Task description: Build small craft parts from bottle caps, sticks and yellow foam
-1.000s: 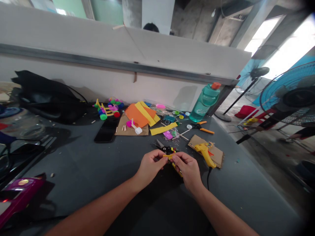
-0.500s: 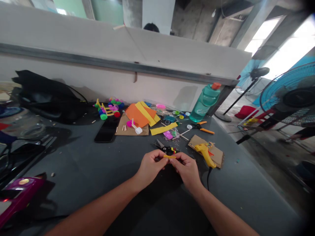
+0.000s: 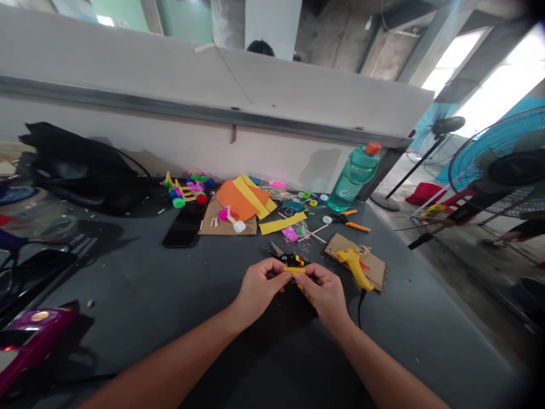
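Note:
My left hand (image 3: 260,287) and my right hand (image 3: 327,292) meet over the near middle of the table, thumbs and fingertips pinched together. Between them they hold a small, narrow yellow strip (image 3: 294,270), looking like paper or foam. More yellow shows beneath my right fingers, partly hidden. Just beyond my fingertips lies a pair of snips or scissors (image 3: 279,253), its handles partly covered by my hands. To the right of my right hand, a yellow glue gun (image 3: 356,267) rests on a piece of cardboard (image 3: 377,271).
Orange sheets (image 3: 238,199) and a loose yellow strip (image 3: 283,223) lie farther back. A black phone (image 3: 182,227), a colourful toy model (image 3: 187,192), orange-handled pliers (image 3: 353,221) and a teal bottle (image 3: 354,177) surround them. A magenta device (image 3: 38,341) sits at left.
The yellow strip between my fingers has turned so that more of its face shows, and yellow now appears under my right hand. Both hands stay nearly in place.

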`<state>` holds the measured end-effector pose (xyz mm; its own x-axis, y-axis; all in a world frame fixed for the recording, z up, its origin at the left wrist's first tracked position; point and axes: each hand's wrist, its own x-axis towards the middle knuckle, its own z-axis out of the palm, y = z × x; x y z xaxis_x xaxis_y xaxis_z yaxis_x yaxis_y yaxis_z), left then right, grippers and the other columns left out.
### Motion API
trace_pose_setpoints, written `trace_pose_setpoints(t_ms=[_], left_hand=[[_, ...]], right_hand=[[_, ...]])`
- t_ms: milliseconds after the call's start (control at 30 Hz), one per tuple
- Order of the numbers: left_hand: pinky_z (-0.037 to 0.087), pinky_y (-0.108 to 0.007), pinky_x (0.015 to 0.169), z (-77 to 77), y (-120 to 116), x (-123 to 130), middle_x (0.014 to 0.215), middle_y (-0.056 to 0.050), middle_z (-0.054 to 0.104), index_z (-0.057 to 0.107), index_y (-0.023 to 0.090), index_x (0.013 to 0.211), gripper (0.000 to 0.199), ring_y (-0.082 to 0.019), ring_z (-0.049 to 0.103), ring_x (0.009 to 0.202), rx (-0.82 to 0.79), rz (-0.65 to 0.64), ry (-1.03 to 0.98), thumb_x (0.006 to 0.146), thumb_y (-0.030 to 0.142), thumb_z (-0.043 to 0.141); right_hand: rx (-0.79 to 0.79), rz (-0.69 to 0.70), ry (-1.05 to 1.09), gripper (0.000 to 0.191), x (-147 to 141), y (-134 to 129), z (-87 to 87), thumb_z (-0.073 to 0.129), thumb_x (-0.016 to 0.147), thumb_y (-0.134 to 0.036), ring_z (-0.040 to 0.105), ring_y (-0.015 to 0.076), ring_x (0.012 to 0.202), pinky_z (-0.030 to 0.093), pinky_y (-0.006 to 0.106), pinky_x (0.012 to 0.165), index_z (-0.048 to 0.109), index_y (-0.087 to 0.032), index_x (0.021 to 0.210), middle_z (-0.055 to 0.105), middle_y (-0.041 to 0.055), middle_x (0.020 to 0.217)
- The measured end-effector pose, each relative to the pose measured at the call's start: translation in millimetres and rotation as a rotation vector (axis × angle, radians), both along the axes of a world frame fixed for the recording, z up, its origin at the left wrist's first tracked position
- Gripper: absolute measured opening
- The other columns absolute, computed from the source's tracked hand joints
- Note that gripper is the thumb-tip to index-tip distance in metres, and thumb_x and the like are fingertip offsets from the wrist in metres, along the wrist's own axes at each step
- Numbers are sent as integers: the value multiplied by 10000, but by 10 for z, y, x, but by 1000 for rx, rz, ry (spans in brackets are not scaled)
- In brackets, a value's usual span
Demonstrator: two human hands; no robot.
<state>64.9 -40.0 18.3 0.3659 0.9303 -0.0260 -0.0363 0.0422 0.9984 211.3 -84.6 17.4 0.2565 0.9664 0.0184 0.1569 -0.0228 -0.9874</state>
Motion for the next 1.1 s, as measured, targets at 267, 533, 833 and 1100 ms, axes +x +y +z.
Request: trace_pose_setpoints(t_ms=[267, 533, 833, 1100], left_hand=[[460, -227, 543, 25, 0, 28, 661, -18, 620, 632, 125, 729, 183, -113, 543, 597, -124, -12, -144, 690, 296, 686], [465, -226, 535, 19, 12, 10, 673, -24, 615, 633, 122, 765, 203, -118, 550, 611, -114, 3, -178, 716, 315, 669], [464, -215, 555, -16, 7, 9, 699, -2, 604, 627, 140, 775, 197, -106, 543, 629, -94, -65, -133, 701, 311, 690], [465, -222, 543, -6, 22, 6, 669, -2, 604, 634, 139, 740, 195, -108, 537, 597, -90, 0, -127, 683, 313, 701]], right_hand=[[22, 0, 65, 203, -4, 2, 1, 679, 699, -364, 383, 74, 446, 288, 198, 424, 642, -165, 708, 507, -36, 513], [17, -15, 63, 209, 6, -2, 14, 680, 695, -369, 388, 76, 446, 295, 198, 427, 650, -165, 722, 518, -35, 519], [-15, 1, 61, 260, -27, -9, 14, 666, 706, -420, 365, 73, 435, 269, 198, 400, 631, -163, 697, 503, -32, 514], [2, 5, 22, 233, -16, 1, -7, 655, 715, -407, 373, 84, 449, 265, 203, 407, 630, -179, 759, 504, -33, 532]])
